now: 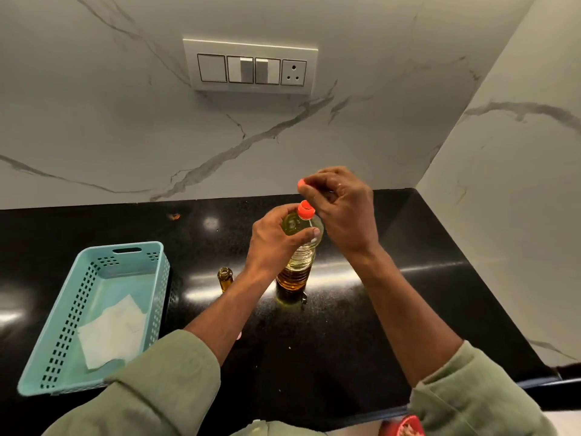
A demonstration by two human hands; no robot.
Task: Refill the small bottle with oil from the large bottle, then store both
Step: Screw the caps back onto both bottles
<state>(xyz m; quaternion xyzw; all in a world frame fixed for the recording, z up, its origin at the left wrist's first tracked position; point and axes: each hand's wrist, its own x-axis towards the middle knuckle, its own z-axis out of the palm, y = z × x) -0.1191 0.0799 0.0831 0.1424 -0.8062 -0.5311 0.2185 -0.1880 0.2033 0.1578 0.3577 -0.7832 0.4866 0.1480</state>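
The large clear oil bottle point(297, 272) stands upright on the black counter point(361, 309), part full of amber oil. My left hand point(276, 237) grips its shoulder. An orange ring or neck piece point(306, 211) sits at its top. My right hand point(341, 209) is just above and to the right of the neck, and pinches a small orange cap point(301, 183) in its fingertips. The small glass bottle point(225, 280) stands open, with no cap, just left of my left forearm, and holds some oil.
A turquoise perforated basket point(63, 335) with a white folded tissue point(111, 332) inside sits at the left of the counter. Marble walls close off the back and right. A switch panel point(251, 66) is on the back wall. A red object point(402, 426) shows at the bottom edge.
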